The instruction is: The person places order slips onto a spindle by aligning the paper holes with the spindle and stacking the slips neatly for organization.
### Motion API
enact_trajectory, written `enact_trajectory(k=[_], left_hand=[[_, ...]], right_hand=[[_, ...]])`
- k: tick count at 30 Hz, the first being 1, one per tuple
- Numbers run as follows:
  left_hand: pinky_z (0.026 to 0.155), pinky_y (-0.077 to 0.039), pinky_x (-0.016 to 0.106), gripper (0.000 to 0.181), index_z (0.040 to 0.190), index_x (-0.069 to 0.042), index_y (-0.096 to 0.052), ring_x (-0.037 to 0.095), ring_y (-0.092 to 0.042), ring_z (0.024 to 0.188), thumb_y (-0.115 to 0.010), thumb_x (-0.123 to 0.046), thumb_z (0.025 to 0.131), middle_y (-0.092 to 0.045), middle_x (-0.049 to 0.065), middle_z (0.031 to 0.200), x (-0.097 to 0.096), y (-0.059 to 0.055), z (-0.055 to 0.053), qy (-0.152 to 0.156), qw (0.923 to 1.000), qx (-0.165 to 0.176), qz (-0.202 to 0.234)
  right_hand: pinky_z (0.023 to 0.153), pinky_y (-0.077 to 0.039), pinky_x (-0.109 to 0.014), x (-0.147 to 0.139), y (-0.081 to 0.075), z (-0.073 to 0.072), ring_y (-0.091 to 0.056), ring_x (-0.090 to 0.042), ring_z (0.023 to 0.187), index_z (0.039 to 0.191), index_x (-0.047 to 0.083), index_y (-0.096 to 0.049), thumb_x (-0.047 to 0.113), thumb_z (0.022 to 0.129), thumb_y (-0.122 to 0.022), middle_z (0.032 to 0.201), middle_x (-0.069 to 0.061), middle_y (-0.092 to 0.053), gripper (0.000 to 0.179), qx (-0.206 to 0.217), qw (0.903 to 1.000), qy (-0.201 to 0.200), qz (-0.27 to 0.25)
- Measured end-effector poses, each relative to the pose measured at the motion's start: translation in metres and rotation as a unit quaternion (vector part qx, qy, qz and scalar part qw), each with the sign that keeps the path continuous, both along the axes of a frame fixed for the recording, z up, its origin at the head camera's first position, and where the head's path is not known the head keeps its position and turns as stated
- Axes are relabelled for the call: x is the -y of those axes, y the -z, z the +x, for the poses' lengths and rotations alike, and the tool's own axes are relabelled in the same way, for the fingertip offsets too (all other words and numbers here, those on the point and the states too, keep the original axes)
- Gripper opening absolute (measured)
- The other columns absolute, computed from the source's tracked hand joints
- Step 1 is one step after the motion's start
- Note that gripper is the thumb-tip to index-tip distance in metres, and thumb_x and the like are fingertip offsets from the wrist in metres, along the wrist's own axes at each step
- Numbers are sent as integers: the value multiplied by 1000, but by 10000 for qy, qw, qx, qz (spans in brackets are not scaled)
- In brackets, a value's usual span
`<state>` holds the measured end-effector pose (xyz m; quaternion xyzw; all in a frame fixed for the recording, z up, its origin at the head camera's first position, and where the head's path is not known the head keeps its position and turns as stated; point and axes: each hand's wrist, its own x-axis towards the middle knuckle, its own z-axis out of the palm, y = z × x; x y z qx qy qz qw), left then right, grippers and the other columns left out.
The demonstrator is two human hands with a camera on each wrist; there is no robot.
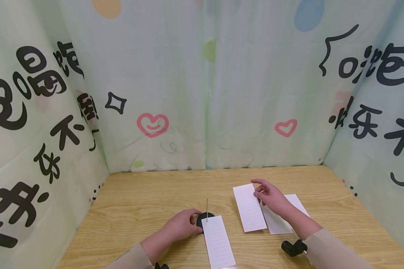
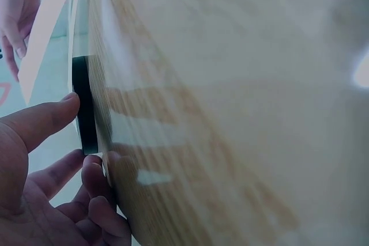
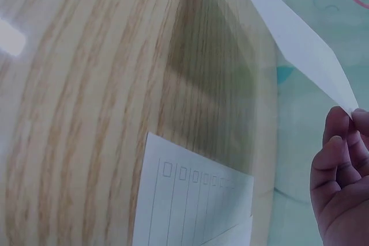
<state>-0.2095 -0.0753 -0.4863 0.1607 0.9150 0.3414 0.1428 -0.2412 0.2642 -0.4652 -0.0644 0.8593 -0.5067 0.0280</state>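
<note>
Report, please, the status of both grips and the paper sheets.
Left grip holds black base. Right grip pinches one sheet, raised above table. Another sheet on spike. No obstacle visible between held sheet and spike.

An upright spike (image 1: pixel 207 207) blocks the near middle; bare tabletop (image 1: pixel 175 190) leaves passage on its far side, left of the raised sheet (image 1: pixel 249 208) in the right hand (image 1: pixel 271 196).
</note>
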Motion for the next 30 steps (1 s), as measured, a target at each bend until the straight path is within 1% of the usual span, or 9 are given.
enact_trajectory(k=[8,15,18,25,30], left_hand=[[62,-38,30,49,126,-12,-63,15,-48,69,-81,-23,83,-52,-2,82,0,0,0,33,10000,-44,-70],[62,-38,31,48,125,-11,-63,16,-48,68,-82,-21,81,-53,-1,81,-1,-2,1,28,9999,-110,-1],[61,-37,31,48,125,-12,-63,16,-47,68,-82,-21,81,-52,-1,81,0,-2,1,-10,10000,-93,-1],[61,-37,30,48,125,-12,-63,16,-48,68,-81,-22,82,-52,-1,81,-1,-1,1,-34,10000,-39,-26],[60,-37,30,48,125,-12,-63,17,-48,68,-81,-21,82,-52,0,81,-1,-1,1,-18,10000,-38,-5]], right_hand=[[61,-48,-32,4,-3,3,-57,-22,73,141,2,-46,5,99,-59,97,-12,-57,45,-103,9999,-31,39],[62,-48,-32,7,-7,4,-58,-23,73,142,2,-45,6,99,-58,99,-12,-58,45,-128,9998,-120,-105],[62,-48,-31,9,-8,4,-59,-21,73,142,2,-46,6,99,-58,99,-12,-57,44,-160,9997,-183,-103],[63,-49,-31,12,-10,7,-59,-20,72,140,5,-48,6,99,-58,99,-13,-56,43,-111,9997,-144,-139],[61,-48,-31,14,-11,9,-58,-20,72,141,3,-47,6,99,-58,100,-13,-56,44,-163,9995,-193,-207]])
